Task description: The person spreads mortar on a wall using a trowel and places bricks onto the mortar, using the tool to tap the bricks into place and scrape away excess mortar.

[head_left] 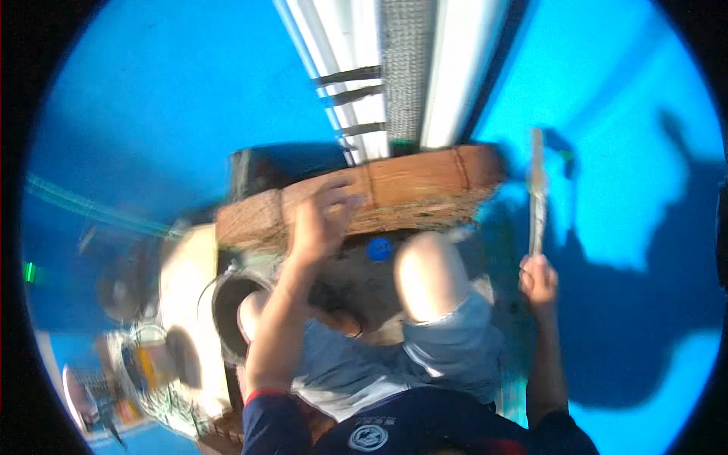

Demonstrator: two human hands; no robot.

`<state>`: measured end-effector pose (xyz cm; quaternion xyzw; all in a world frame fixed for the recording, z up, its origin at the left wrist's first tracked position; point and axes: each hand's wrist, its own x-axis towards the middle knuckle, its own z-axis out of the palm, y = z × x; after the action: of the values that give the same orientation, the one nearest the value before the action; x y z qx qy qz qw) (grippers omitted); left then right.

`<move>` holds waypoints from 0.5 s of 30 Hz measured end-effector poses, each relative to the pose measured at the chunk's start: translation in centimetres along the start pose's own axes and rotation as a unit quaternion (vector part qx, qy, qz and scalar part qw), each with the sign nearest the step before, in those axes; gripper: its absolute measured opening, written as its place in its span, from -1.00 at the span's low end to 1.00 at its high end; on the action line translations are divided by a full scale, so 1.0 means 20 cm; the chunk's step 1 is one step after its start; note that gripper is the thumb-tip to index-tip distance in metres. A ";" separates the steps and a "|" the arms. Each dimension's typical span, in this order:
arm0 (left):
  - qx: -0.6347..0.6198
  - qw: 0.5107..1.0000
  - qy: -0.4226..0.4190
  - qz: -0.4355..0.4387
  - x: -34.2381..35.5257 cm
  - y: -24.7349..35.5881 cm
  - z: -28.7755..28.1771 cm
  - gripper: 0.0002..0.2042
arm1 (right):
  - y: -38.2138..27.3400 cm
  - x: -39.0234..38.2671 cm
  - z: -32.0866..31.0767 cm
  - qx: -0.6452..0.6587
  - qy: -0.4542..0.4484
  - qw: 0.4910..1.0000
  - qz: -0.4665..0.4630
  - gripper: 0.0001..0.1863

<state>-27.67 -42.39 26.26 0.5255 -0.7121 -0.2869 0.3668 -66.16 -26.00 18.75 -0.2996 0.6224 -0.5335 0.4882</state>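
Observation:
A thick reddish-brown wooden beam with a rough lower edge lies across in front of my knees. Over its left half is my left hand, fingers bent and apart, with nothing visible in them; motion blurs it, and whether it touches the wood I cannot tell. Out to the right of the beam, my right hand is closed around the lower end of a long narrow tool held upright. The tool is pale and streaked by blur, so its exact kind does not show.
White ribbed panels with black bands and a grey woven strip run away beyond the beam. A small blue round thing is between beam and knees. Left of me stand a round open container and a cluttered tub. The floor is bright blue.

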 end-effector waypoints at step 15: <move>-0.043 0.998 -0.005 0.038 -0.73 0.26 -0.09 -0.64 | -0.48 -0.22 0.76 -0.066 -0.285 0.955 0.046 -0.61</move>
<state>-26.43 -27.01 28.13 0.4802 -0.7207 -0.3054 0.3960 -52.02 -30.08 29.96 -0.4418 0.5047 -0.3608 0.6480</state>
